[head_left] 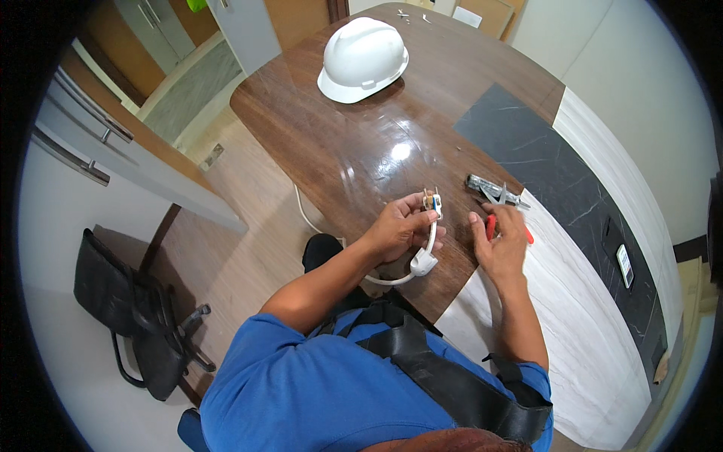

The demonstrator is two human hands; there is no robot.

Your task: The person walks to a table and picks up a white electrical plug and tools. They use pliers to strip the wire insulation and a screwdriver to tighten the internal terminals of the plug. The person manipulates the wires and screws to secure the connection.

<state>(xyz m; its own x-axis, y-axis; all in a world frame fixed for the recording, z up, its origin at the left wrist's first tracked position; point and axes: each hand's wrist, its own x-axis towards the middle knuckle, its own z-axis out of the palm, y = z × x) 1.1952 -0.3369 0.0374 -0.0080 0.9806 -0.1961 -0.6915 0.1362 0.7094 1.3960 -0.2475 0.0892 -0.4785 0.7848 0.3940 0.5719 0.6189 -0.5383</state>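
Note:
My left hand (401, 226) pinches an opened electrical plug (431, 202), its metal pins pointing away and its inside showing coloured wires. From it a white cable (432, 237) runs down through a loose white plug cover (423, 262), which hangs just below my fingers. To the right, my right hand (503, 239) is closed over red-handled pliers (491, 226) at the table, the handles showing on both sides of the hand. Part of the pliers is hidden beneath my fingers. A screwdriver with a dark, clear-looking handle (482, 183) lies just beyond that hand.
A white hard hat (363, 60) sits on the far part of the brown table (294, 98). A phone-like device (624, 265) lies on the dark strip at right. Small scraps (403, 14) lie at the far edge. A black chair (132, 301) stands on the floor at left.

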